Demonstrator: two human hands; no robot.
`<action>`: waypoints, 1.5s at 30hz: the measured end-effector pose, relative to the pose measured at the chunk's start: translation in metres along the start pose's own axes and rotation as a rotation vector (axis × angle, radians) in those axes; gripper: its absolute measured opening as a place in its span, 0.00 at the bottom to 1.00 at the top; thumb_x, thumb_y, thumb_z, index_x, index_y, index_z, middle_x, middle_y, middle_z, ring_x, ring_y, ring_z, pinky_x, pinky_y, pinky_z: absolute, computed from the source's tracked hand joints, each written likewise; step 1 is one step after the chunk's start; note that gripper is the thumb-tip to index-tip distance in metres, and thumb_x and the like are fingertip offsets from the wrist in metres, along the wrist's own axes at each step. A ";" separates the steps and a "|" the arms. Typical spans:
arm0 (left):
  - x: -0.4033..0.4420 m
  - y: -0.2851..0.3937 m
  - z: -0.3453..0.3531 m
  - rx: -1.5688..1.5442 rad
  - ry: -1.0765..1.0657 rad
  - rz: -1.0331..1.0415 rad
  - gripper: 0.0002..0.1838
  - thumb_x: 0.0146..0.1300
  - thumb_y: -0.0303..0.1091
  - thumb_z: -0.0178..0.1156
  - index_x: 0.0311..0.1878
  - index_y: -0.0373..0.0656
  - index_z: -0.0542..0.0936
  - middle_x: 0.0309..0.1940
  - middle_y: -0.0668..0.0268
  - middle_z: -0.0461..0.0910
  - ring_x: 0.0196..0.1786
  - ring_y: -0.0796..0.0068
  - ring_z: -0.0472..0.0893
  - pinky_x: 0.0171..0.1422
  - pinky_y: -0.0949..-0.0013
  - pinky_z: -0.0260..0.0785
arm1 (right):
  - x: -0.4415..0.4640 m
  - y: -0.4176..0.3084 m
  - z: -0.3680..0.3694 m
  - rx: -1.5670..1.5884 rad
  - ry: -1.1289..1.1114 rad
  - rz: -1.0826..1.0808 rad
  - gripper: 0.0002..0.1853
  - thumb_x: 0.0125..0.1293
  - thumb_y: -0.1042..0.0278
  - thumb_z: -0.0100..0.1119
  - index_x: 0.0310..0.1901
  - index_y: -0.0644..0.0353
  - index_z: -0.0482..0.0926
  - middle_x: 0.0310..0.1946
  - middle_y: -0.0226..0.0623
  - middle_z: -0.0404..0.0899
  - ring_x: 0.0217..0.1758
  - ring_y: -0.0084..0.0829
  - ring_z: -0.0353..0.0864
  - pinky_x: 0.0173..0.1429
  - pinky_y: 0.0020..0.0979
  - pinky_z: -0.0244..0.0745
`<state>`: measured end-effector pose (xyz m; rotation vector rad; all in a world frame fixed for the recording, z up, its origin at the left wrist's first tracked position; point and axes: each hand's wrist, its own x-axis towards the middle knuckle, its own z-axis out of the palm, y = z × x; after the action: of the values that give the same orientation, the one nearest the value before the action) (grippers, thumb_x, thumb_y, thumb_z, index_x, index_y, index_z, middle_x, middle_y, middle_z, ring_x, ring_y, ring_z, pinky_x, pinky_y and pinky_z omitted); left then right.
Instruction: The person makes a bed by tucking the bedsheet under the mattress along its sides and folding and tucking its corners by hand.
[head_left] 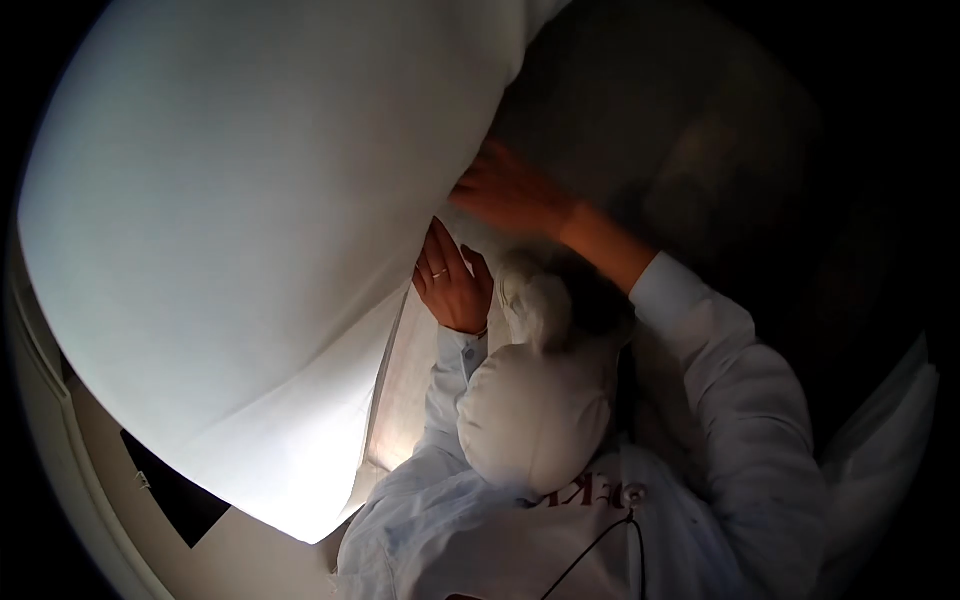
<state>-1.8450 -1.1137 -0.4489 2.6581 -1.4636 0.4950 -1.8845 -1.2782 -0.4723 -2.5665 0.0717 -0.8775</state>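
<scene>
White sheet material (260, 230) is filling the left and upper part of the head view, glowing brightest near its lower corner and creasing toward its right edge. Left hand (458, 290), ringed, is resting its fingers at that edge, fingertips partly out of sight; cannot tell if it is gripping. Right hand (515, 195), motion-blurred, is reaching to the same edge a bit higher, fingers bent; its grip is also unclear. Pale brownish surface (400, 375) is showing as a narrow strip just beside the sheet, below the left hand. Rounded off-white cloth-like object (535, 415) is sitting against the person's light top (440, 550), which is showing red lettering and a dark cord (595, 550). Room is staying dim: upper right is fading to black, a whitish draped item (885, 460) is standing out faintly at far right, and a black angular patch (180, 490) is lying against beige at lower left.
</scene>
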 end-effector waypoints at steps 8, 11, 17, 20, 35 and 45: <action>-0.014 -0.011 0.019 0.019 0.005 -0.148 0.29 0.55 0.33 0.59 0.58 0.26 0.66 0.41 0.40 0.77 0.34 0.42 0.79 0.36 0.50 0.71 | -0.016 -0.011 0.019 -0.076 -0.073 0.039 0.13 0.59 0.65 0.50 0.45 0.47 0.77 0.48 0.19 0.76 0.60 0.23 0.70 0.68 0.40 0.57; -0.009 -0.014 0.014 0.071 -0.011 -0.103 0.25 0.56 0.32 0.59 0.54 0.27 0.69 0.36 0.43 0.78 0.32 0.45 0.79 0.34 0.54 0.72 | -0.018 -0.024 0.030 0.134 -0.152 0.167 0.11 0.58 0.64 0.51 0.42 0.47 0.78 0.48 0.17 0.76 0.59 0.22 0.70 0.66 0.39 0.60; -0.018 -0.022 0.013 0.071 -0.044 -0.120 0.28 0.58 0.34 0.59 0.58 0.25 0.66 0.48 0.39 0.75 0.48 0.41 0.77 0.49 0.51 0.71 | -0.006 -0.029 0.049 -0.067 -0.064 0.063 0.09 0.55 0.64 0.52 0.37 0.44 0.80 0.42 0.15 0.79 0.55 0.23 0.73 0.72 0.44 0.51; -0.019 -0.034 0.015 0.091 -0.207 -0.344 0.30 0.58 0.44 0.62 0.58 0.33 0.70 0.51 0.48 0.76 0.52 0.52 0.78 0.52 0.59 0.71 | 0.015 -0.046 0.043 0.056 -0.028 0.225 0.10 0.45 0.67 0.59 0.33 0.49 0.80 0.41 0.22 0.79 0.57 0.32 0.72 0.68 0.42 0.60; -0.028 -0.079 0.028 0.003 0.121 0.321 0.26 0.53 0.20 0.55 0.59 0.29 0.69 0.52 0.44 0.74 0.53 0.51 0.77 0.56 0.61 0.71 | 0.017 -0.018 0.036 0.012 -0.022 0.022 0.05 0.34 0.70 0.60 0.19 0.52 0.77 0.19 0.27 0.74 0.31 0.32 0.74 0.46 0.34 0.68; 0.005 -0.034 0.034 0.194 -0.047 -0.050 0.27 0.59 0.36 0.55 0.60 0.31 0.67 0.50 0.45 0.76 0.49 0.50 0.78 0.51 0.58 0.73 | 0.019 -0.012 0.016 0.078 -0.277 0.034 0.04 0.42 0.70 0.60 0.21 0.55 0.74 0.22 0.26 0.76 0.35 0.29 0.76 0.48 0.33 0.67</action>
<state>-1.8056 -1.1059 -0.4765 2.8653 -1.4257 0.6029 -1.8608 -1.2648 -0.4674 -2.5786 -0.0013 -0.4956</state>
